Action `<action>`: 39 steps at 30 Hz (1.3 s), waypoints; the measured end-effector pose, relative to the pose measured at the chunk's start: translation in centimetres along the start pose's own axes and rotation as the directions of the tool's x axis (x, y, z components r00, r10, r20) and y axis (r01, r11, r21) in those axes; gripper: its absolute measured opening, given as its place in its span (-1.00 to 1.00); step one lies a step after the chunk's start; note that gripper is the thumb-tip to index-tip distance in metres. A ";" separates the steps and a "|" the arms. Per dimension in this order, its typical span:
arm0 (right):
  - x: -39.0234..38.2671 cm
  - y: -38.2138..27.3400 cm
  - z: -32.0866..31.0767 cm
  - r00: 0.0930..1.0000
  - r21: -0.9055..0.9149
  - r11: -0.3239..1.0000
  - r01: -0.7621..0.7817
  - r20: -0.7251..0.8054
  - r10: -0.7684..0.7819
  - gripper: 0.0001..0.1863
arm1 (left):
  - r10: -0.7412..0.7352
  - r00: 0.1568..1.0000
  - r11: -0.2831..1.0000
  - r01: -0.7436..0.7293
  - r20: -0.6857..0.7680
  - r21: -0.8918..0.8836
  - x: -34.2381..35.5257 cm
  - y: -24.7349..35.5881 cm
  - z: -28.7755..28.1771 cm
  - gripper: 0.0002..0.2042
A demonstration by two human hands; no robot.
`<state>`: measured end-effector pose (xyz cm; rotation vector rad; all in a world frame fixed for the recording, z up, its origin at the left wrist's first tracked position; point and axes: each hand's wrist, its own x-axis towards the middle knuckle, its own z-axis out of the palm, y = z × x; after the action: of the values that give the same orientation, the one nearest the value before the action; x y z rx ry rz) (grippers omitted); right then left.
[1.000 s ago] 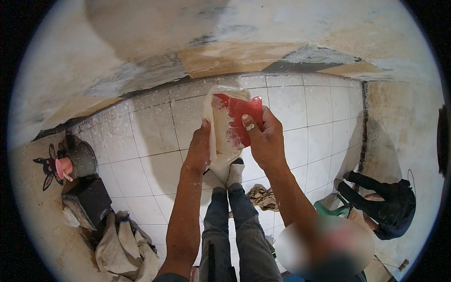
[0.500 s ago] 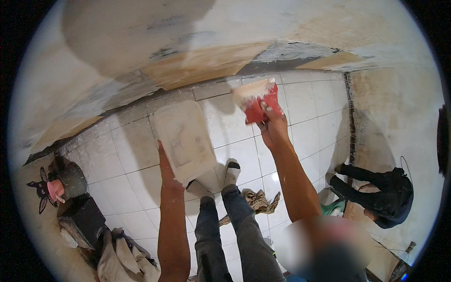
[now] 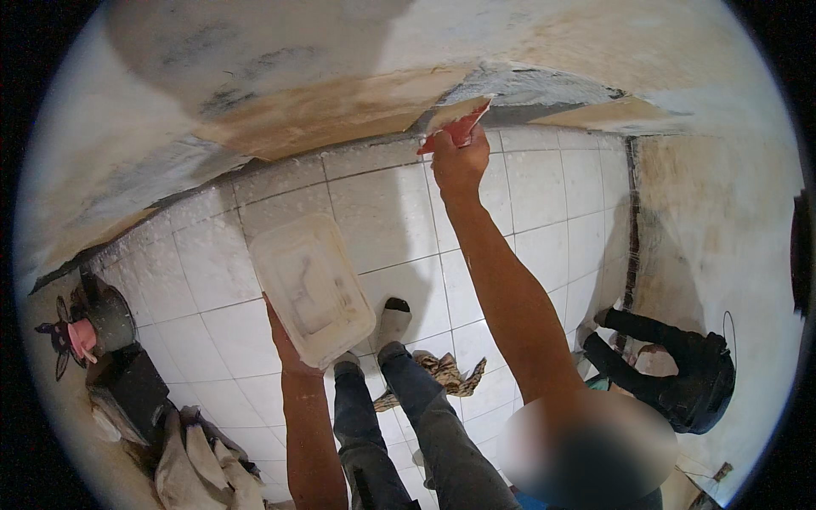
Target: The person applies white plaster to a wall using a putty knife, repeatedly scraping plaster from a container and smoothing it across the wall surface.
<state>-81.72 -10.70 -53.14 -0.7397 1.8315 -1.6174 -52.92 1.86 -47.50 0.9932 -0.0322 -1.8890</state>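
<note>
My right hand (image 3: 461,166) grips a red putty scraper (image 3: 460,132) whose wide blade is smeared with cream-coloured putty. Its edge is up close to the low part of the wall (image 3: 340,106); whether it touches I cannot tell. My left hand (image 3: 291,344) holds a rectangular, translucent plastic tub (image 3: 313,285) from its near left side, over the tiled floor. A pale film coats the tub's inside, and most of that hand's fingers are hidden beneath it. Grey, tan and whitish patches mark the wall in front of me.
White tiles (image 3: 382,212) cover the floor, with a patterned cloth (image 3: 446,374) near my feet. At the left stand a black box (image 3: 127,387), a pink object (image 3: 82,340) and bunched cloth (image 3: 204,463). Another person (image 3: 680,365) in dark clothes is by the right wall. A blurred area lies lower right.
My right hand has carried the scraper up and forward to the wall, tilting its blade. The tub in my left hand has shifted left and slightly nearer, and the view has moved a little.
</note>
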 end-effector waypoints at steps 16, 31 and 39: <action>1.6 5.1 -5.4 0.992 -0.226 0.974 -0.029 0.117 0.057 -0.85 | 0.040 0.998 0.999 -0.038 -0.054 0.035 0.1 -1.7 0.9 -0.43; 2.2 0.3 0.1 0.809 -0.731 0.483 0.483 0.162 -0.564 -0.46 | 0.060 0.989 0.996 -0.050 -0.135 0.077 0.0 -2.7 0.6 -0.38; -3.1 0.4 3.7 0.963 -0.498 0.825 0.267 0.169 -0.210 -0.73 | 0.017 0.999 0.999 -0.016 0.038 -0.046 -0.3 -2.1 0.2 -0.44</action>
<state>-76.94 -10.91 -53.69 -1.3127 2.1879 -1.1863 -54.52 3.12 -48.07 0.9233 -0.0192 -1.8853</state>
